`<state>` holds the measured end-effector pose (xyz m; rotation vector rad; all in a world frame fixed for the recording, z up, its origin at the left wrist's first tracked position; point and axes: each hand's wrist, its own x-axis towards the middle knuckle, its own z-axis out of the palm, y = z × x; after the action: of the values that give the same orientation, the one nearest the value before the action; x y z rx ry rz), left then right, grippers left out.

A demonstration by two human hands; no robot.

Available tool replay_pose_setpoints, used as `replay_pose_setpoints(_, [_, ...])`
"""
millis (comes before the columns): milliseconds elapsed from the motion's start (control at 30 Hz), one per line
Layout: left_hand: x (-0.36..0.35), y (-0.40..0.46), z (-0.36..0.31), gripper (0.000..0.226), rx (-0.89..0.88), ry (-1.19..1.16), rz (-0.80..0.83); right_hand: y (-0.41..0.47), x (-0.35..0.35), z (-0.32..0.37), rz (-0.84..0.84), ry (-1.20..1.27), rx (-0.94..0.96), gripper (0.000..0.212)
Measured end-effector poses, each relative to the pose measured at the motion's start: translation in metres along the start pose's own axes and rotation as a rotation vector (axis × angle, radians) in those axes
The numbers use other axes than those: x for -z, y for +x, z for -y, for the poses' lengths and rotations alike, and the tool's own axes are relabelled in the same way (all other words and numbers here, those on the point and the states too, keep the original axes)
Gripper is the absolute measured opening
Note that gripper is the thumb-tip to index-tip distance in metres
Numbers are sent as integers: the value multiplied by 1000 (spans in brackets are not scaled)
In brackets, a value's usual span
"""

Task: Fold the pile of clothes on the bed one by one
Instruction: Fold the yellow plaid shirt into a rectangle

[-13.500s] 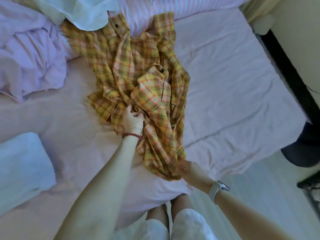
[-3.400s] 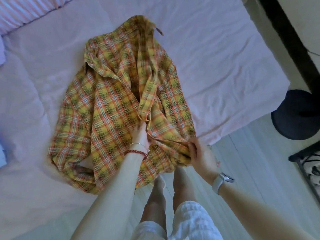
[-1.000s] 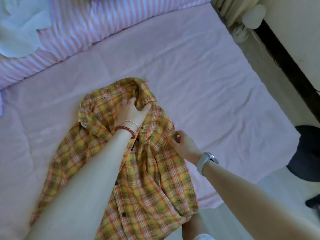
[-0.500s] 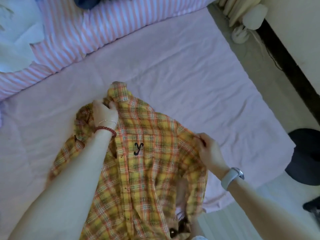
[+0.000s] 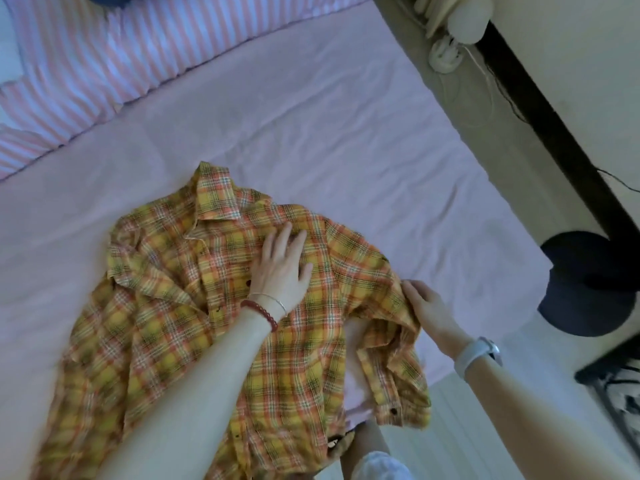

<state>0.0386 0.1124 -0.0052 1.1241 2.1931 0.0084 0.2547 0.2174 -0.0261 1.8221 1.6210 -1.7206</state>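
Observation:
A yellow and orange plaid shirt (image 5: 166, 306) lies front up on the pink bed sheet (image 5: 329, 126), collar pointing away from me, hem hanging over the near edge. My left hand (image 5: 280, 268) lies flat with straight fingers on the shirt's chest, just right of the button line. My right hand (image 5: 427, 308) holds the shirt's right sleeve at the shoulder seam; the sleeve is bunched and its cuff dangles off the bed edge.
A pink-and-white striped duvet (image 5: 97, 60) is heaped along the far side of the bed. To the right are the floor, a dark round object (image 5: 588, 282), a white lamp (image 5: 469, 19) and cables by the wall.
My left hand left the collar and now presses flat on the chest. The shirt lies flatter on the bed. My right hand moved outward along the sleeve.

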Motion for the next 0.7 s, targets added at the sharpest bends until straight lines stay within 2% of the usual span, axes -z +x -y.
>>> replay_pose_setpoints(67, [-5, 15, 2, 66, -84, 120, -1, -7, 8, -6, 137, 121, -41, 15])
replay_pose_setpoints(133, [4, 30, -8, 74, -185, 239, 32, -13, 17, 1, 196, 193, -27, 16])
replay_pose_setpoints(200, [15, 47, -23, 80, -231, 307, 100, -17, 32, 17, 160, 113, 43, 19])
replay_pose_setpoints(267, [24, 61, -35, 69, -245, 311, 174, -19, 52, 39, 110, -135, 188, 12])
replay_pose_setpoints(333, [36, 67, -47, 36, -262, 191, 241, -20, 74, 59, 6, -460, 368, 6])
replay_pose_setpoints(400, [49, 66, -54, 16, -268, 8, 216, -22, 92, 74, -176, -665, 570, 13])
replay_pose_setpoints(500, [65, 53, -60, 14, -271, -145, -33, -28, 108, 86, -433, -804, 850, 19])
replay_pose_setpoints(567, [69, 42, -60, 18, -328, -171, -217, -30, 110, 84, -589, -805, 963, 20])
replay_pose_setpoints(600, [68, 40, -59, 20, -370, -161, -240, -30, 108, 81, -643, -774, 993, 20])
replay_pose_setpoints(633, [66, 40, -59, 23, -389, -140, -192, -29, 106, 75, -664, -736, 994, 21])
replay_pose_setpoints(700, [58, 50, -58, 38, -316, -37, 51, -24, 101, 60, -604, -631, 866, 27])
